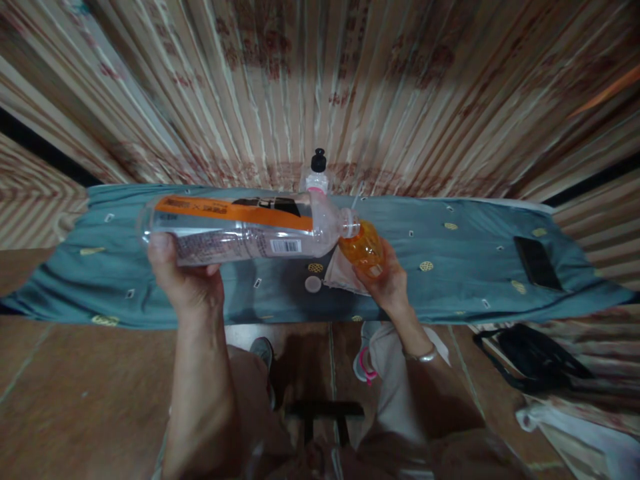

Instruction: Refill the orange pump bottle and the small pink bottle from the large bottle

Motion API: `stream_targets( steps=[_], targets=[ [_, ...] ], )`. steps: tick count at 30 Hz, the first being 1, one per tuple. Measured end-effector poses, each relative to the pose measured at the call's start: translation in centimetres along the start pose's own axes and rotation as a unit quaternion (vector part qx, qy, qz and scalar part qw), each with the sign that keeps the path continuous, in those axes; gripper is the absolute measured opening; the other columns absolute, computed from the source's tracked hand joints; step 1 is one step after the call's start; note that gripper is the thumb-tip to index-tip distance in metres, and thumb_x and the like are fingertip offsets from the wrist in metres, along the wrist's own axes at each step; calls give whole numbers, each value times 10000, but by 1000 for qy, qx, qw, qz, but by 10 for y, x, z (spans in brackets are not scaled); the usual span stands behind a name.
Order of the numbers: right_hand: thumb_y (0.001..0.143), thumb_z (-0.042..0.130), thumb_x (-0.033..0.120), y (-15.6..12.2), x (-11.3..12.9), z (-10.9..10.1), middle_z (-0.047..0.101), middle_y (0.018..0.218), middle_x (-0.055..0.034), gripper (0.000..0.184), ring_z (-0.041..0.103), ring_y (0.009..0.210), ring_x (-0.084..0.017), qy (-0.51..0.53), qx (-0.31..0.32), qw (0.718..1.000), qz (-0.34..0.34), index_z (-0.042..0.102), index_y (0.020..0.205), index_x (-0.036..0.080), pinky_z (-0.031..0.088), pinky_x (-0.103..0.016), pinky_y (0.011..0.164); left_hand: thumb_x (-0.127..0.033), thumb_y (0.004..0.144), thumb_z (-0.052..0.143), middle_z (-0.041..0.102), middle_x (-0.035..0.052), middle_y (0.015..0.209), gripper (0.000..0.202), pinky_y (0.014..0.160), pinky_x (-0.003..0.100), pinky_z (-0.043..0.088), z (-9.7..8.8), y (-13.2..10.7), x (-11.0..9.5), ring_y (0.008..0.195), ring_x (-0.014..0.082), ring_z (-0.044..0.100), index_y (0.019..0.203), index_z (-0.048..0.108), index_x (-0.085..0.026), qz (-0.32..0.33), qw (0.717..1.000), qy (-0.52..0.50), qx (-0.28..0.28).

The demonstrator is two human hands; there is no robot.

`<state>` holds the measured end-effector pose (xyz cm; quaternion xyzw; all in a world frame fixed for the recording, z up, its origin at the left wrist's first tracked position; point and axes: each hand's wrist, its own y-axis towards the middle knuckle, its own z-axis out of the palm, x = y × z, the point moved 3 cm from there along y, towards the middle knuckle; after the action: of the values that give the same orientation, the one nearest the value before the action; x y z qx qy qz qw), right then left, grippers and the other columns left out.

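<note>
My left hand (pixel 187 277) grips the base end of a large clear plastic bottle (pixel 235 230) with an orange and black label. The bottle lies nearly level in the air, its uncapped neck pointing right. That neck meets a small orange see-through container (pixel 364 250), which my right hand (pixel 387 280) holds tilted with fingers wrapped around it. Whether liquid passes between them I cannot make out. Below, a white round cap (pixel 313 285) rests on the cloth beside a pale folded cloth (pixel 345 273), partly hidden by the orange container.
A pump-style bottle with a black top (pixel 319 161) stands behind the big bottle. The narrow table has a teal patterned cloth (pixel 270 293). A dark phone (pixel 537 263) lies at its right end. Pleated curtains (pixel 300 80) hang behind; a black bag (pixel 535 357) is at lower right.
</note>
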<state>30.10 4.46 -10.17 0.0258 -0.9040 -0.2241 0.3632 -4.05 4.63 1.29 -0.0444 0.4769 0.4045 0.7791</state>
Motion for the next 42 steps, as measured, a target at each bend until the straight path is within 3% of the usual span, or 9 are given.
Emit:
stream_targets(
  steps=[18, 27, 42],
  targets=[
    [783, 813, 419, 0, -1, 1, 744, 1385, -171, 762, 733, 1253, -352, 6, -6, 1000, -10, 573, 1472, 197, 613, -535, 1075, -638, 576, 797, 497, 16, 786, 504, 383, 159, 78, 0, 1, 0, 602, 90, 376, 780, 724, -183, -4, 1000, 4, -3],
    [777, 805, 495, -1, 0, 2, 756, 1372, -163, 774, 752, 1217, -350, 3, -10, 1000, -9, 587, 1454, 191, 630, -539, 1050, -670, 557, 808, 481, 15, 780, 539, 374, 159, 78, 0, 0, 0, 604, 95, 354, 771, 730, -182, -7, 1000, 6, -3],
    [775, 809, 430, -1, 0, 1, 762, 1355, -158, 766, 743, 1228, -352, 8, -6, 1000, -5, 583, 1470, 201, 627, -525, 1050, -727, 548, 743, 475, 35, 824, 650, 460, 182, 115, -3, 3, 3, 687, 135, 362, 908, 730, -186, -9, 999, 31, -18]
  ],
)
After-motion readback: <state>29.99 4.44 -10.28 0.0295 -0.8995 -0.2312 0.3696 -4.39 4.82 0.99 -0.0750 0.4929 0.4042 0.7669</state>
